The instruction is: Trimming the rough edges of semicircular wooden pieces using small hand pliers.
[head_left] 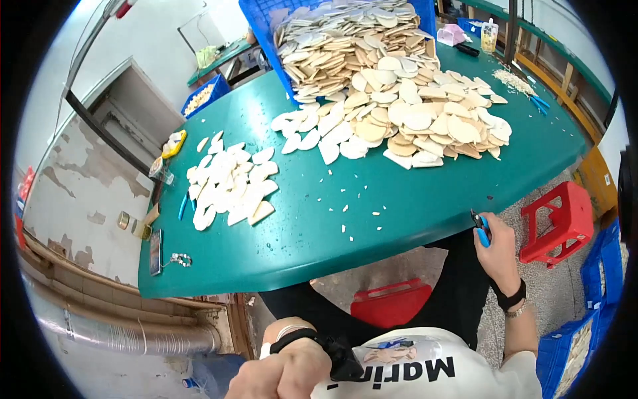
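Observation:
My right hand (500, 256) is closed around a pair of blue-handled nippers (482, 229), held at the table's near right edge with the dark jaws pointing up and away. A black band circles that wrist. Low in the picture, raised close to the camera, is my left hand (286, 372); its knuckles show but the fingers run out of view. A black strap with a dark device (342, 356) sits on the left wrist. Ahead, a large heap of flat cream-coloured oval pieces (425, 120) lies on the green table (299, 233), with a smaller pile (232, 179) to the left.
A blue crate (262, 40) tipped at the back spills more pieces. Small white chips (345, 209) dot the table. Other blue-handled pliers (539, 104) lie far right, and a phone (156, 251) at the left edge. A red stool (558, 223) and blue crates (565, 342) stand right.

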A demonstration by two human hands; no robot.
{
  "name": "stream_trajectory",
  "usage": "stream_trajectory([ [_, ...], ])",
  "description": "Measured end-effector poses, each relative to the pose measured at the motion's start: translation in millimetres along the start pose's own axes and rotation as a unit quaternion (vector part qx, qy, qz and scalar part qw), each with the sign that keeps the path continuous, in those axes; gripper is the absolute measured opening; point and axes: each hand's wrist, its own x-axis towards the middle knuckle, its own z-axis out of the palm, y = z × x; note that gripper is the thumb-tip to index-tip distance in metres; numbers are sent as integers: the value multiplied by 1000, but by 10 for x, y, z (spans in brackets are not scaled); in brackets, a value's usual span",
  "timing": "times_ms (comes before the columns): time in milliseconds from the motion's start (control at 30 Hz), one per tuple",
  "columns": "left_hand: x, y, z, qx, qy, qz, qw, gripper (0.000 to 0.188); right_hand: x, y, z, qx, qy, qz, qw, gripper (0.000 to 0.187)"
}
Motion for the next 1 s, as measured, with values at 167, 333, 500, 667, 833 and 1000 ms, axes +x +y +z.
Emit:
stream_trajectory([
  [167, 218, -648, -741, 378, 1, -376, 846, 8, -159, 178, -90, 701, -213, 349, 584, 22],
  [333, -293, -1727, -2039, 571, -138, -539, 604, 26, -458, 269, 86, 776, -299, 364, 419, 53],
  [500, -796, -2220, -2505, 667, -240, -448, 545, 49, -681, 447, -24, 754, -236, 432, 435, 68],
  [667, -741, -2303, -2267, 685, -182, -558, 432, 56, -809, 677, -163, 752, -250, 380, 478, 52],
  [833, -682, -2105, -2156, 596, -3, -630, 497, 48, -456, 794, -261, 505, -326, 283, 748, 49],
  [1000, -627, -1593, -1524, 272, 302, -663, 629, 16, -316, 985, -154, 377, -238, 106, 889, 42],
])
